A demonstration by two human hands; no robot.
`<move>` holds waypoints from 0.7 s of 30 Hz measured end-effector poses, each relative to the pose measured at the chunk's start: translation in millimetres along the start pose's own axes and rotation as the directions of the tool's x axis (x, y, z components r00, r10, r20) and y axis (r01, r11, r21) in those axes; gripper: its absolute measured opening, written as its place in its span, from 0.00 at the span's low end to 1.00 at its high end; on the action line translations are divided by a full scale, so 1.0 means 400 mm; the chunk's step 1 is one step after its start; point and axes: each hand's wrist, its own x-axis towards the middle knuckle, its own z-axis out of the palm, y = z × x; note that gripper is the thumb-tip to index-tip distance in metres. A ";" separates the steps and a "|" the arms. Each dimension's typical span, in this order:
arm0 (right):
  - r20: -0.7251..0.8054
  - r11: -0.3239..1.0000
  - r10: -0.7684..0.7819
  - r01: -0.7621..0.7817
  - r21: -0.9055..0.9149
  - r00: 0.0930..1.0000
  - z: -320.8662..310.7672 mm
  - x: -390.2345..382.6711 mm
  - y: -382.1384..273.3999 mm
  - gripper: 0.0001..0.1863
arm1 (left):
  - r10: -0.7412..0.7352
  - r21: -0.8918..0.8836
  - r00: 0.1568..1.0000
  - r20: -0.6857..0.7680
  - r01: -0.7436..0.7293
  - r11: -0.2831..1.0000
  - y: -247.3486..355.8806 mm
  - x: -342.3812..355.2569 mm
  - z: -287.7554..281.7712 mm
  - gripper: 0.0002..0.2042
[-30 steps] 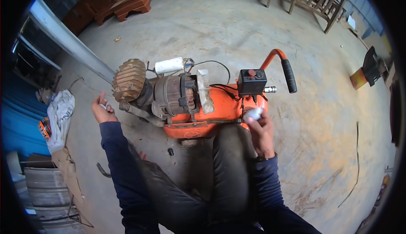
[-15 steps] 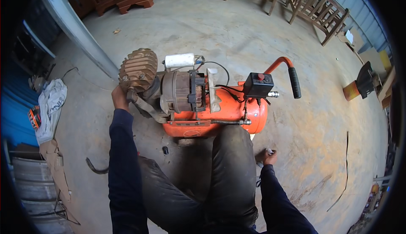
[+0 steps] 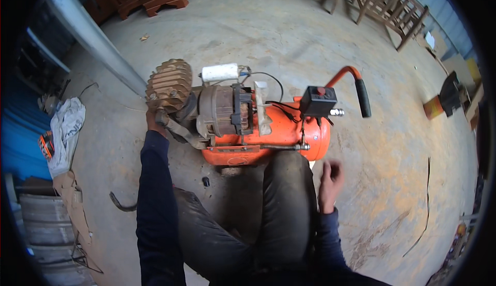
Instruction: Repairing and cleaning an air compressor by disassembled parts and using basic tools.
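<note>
An orange air compressor (image 3: 268,138) lies across the floor in front of my knees. Its finned pump head (image 3: 170,83) is at the left, beside the grey motor (image 3: 216,111). My left hand (image 3: 153,119) is against the near left side of the pump head, its fingers hidden behind it. Beside my right knee, my right hand (image 3: 329,185) is raised off the floor, somewhat blurred. Its thumb and bent fingers stand apart, and I see nothing between them. Nearest to it is the tank's right end, below the black switch box (image 3: 318,101) with a red knob.
A black-gripped handle (image 3: 363,97) rises at the tank's right. A small black piece (image 3: 206,181) and a curved black hose (image 3: 122,203) lie near my left leg. A metal post (image 3: 98,40) stands far left, wooden chair frames (image 3: 390,14) far right.
My right hand has risen from the floor toward the tank, and the small pale thing at its fingers no longer shows. My left hand stays at the pump head. The view has shifted slightly.
</note>
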 end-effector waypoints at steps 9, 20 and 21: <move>0.411 0.799 0.165 -0.366 0.477 0.897 0.468 0.225 -0.125 0.31 | -0.167 -0.074 0.938 0.305 0.199 0.977 -0.083 0.085 0.044 0.29; 0.542 0.626 -0.008 -0.419 0.658 0.840 0.556 0.185 -0.128 0.34 | 0.125 -0.251 0.284 0.951 0.468 0.848 0.009 0.062 0.128 0.27; 0.538 0.634 -0.024 -0.404 0.659 0.842 0.558 0.183 -0.121 0.33 | 0.131 -0.261 0.294 0.947 0.466 0.845 0.002 0.077 0.108 0.27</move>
